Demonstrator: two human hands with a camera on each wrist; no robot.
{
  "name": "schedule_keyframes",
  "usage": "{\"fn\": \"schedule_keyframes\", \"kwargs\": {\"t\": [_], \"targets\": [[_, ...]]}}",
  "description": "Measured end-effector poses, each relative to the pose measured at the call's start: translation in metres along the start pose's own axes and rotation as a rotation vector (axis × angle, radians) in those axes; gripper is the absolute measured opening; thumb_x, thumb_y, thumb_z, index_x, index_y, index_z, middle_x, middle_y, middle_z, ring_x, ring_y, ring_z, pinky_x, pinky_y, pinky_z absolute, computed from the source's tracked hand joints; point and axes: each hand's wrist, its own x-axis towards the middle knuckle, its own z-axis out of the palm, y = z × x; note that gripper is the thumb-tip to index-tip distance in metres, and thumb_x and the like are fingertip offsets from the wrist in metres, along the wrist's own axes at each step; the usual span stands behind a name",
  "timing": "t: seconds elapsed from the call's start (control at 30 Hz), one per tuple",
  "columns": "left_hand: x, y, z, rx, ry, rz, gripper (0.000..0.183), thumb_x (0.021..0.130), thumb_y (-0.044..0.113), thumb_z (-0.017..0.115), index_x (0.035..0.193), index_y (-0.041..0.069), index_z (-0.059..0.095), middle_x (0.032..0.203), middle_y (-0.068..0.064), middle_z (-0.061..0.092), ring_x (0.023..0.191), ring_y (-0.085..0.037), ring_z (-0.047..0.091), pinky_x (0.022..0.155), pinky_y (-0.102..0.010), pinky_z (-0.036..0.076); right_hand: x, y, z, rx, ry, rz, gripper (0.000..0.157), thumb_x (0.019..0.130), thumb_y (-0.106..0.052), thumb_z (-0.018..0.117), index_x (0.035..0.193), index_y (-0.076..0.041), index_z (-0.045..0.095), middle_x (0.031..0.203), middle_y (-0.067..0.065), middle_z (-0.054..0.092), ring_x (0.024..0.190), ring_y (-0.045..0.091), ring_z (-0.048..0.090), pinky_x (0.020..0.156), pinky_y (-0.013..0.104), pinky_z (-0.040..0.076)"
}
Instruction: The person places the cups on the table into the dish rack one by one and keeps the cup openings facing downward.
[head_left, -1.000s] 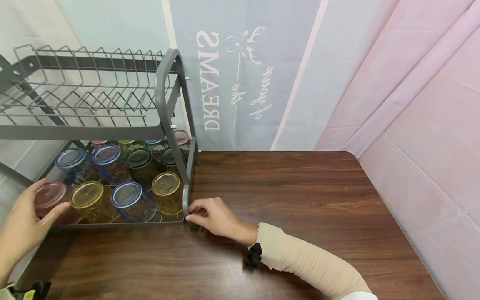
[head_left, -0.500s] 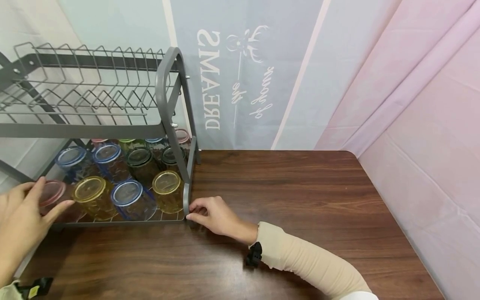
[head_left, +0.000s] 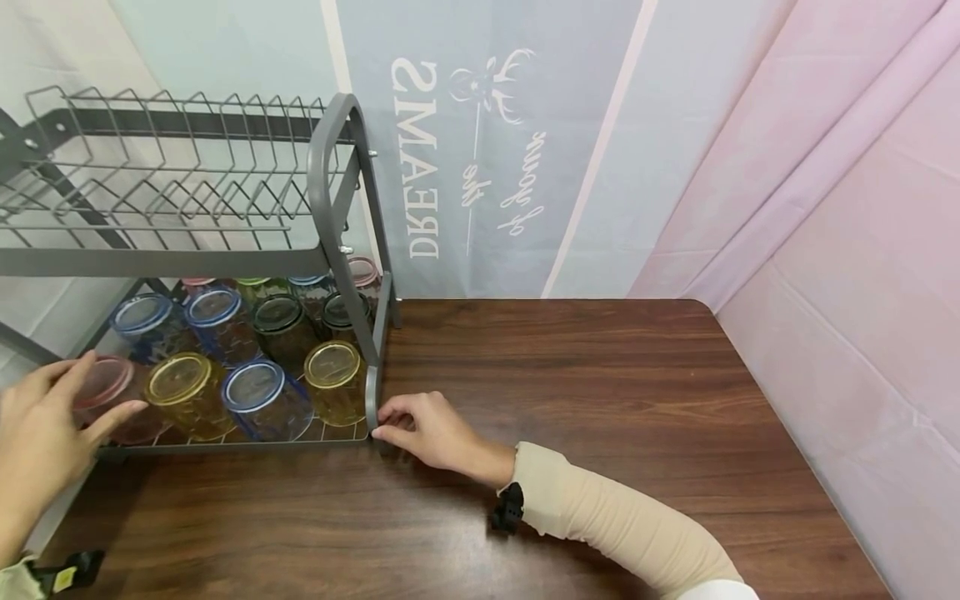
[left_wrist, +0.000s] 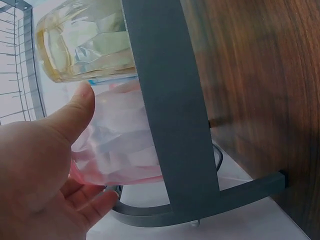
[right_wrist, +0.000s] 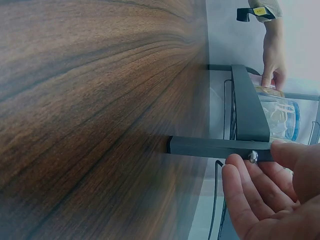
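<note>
A dark grey two-tier dish rack (head_left: 225, 448) holds several coloured glasses upside down on its lower shelf. My left hand (head_left: 41, 437) is round the pink glass (head_left: 105, 387) at the front left, thumb on its right side and fingers on its left. Against the pink glass's right stands a yellow glass (head_left: 180, 380), near my thumb tip; a blue-rimmed glass (head_left: 258, 396) and another yellow glass (head_left: 334, 375) complete the front row. At the rack's front right corner, my right hand (head_left: 427, 429) pinches the grey leg (right_wrist: 215, 147) between thumb and curled fingers.
Behind the front row are blue glasses (head_left: 216, 321), dark glasses (head_left: 281, 321) and others partly hidden by the frame. The wire upper tier (head_left: 187, 167) overhangs the shelf. A brown wooden table (head_left: 585, 375) extends right, with a printed cloth (head_left: 480, 208) behind it.
The pink glass and the front left yellow glass have shifted slightly right and back, my left hand staying round the pink one. My right hand keeps its place on the rack leg.
</note>
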Motion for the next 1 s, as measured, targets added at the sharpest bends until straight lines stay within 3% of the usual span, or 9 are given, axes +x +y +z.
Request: {"fn": "schedule_keyframes", "kwargs": {"t": [0.2,0.33,0.43,0.53,0.77,0.83,0.9,1.0], "targets": [[0.0,0.004,-0.003,0.009,-0.006,-0.007,0.131,0.072,0.094,0.023,0.138,-0.016,0.048,0.121,-0.048,0.046,0.108,-0.068,0.04,0.096,-0.075,0.026,0.0,0.0,0.0,-0.002,-0.002,0.003,0.012,0.095,-0.017,0.074,0.101,-0.007,0.075,0.089,0.002,0.075,0.074,-0.001,0.063,0.071,0.013,0.052],[-0.002,0.004,-0.004,-0.018,-0.024,-0.037,0.131,0.072,0.094,0.026,0.142,-0.015,0.044,0.135,-0.046,0.041,0.122,-0.068,0.036,0.105,-0.076,0.022,-0.001,0.0,-0.002,-0.005,-0.017,0.005,0.014,0.096,-0.018,0.073,0.105,-0.007,0.074,0.092,0.001,0.075,0.077,-0.002,0.064,0.073,0.013,0.052],[-0.004,0.005,-0.005,-0.061,-0.033,-0.072,0.124,0.079,0.09,0.032,0.144,-0.014,0.042,0.144,-0.045,0.033,0.132,-0.067,0.028,0.111,-0.075,0.017,-0.003,0.001,-0.008,-0.009,-0.025,0.015,0.017,0.097,-0.017,0.072,0.111,-0.007,0.072,0.095,0.002,0.075,0.08,-0.001,0.065,0.074,0.013,0.053],[-0.004,0.009,-0.006,-0.136,0.016,-0.076,0.117,0.083,0.086,0.04,0.138,-0.018,0.045,0.146,-0.045,0.03,0.137,-0.064,0.025,0.114,-0.073,0.016,-0.006,0.003,-0.019,-0.019,-0.019,0.024,0.02,0.097,-0.014,0.071,0.115,-0.005,0.071,0.099,0.005,0.076,0.083,0.004,0.067,0.076,0.015,0.054],[0.008,0.037,-0.014,-0.23,0.163,0.056,0.107,0.086,0.08,0.051,0.12,-0.021,0.057,0.14,-0.043,0.041,0.136,-0.056,0.034,0.118,-0.05,0.023,-0.019,0.009,-0.057,-0.076,0.035,0.019,0.015,0.098,-0.012,0.069,0.111,-0.004,0.071,0.096,0.004,0.075,0.084,0.01,0.068,0.075,0.019,0.056],[0.013,0.049,-0.02,-0.243,0.18,0.107,0.101,0.089,0.076,0.053,0.117,-0.02,0.06,0.139,-0.035,0.049,0.137,-0.048,0.038,0.118,-0.041,0.025,-0.023,0.01,-0.069,-0.098,0.054,0.018,0.013,0.098,-0.013,0.069,0.109,-0.006,0.072,0.095,0.003,0.074,0.083,0.009,0.068,0.075,0.021,0.056],[0.018,0.063,-0.026,-0.253,0.199,0.164,0.095,0.091,0.073,0.053,0.113,-0.018,0.062,0.139,-0.025,0.055,0.139,-0.033,0.041,0.117,-0.033,0.025,-0.026,0.01,-0.081,-0.11,0.067,0.029,0.012,0.098,-0.013,0.069,0.108,-0.007,0.072,0.095,0.003,0.075,0.083,0.008,0.068,0.074,0.022,0.056],[0.026,0.089,-0.037,-0.252,0.201,0.257,0.088,0.094,0.068,0.054,0.109,-0.017,0.065,0.128,-0.024,0.063,0.136,-0.012,0.044,0.115,-0.021,0.027,-0.031,0.01,-0.1,-0.128,0.095,0.048,0.01,0.098,-0.013,0.069,0.106,-0.009,0.073,0.094,0.005,0.075,0.083,0.008,0.068,0.074,0.024,0.057]]}}
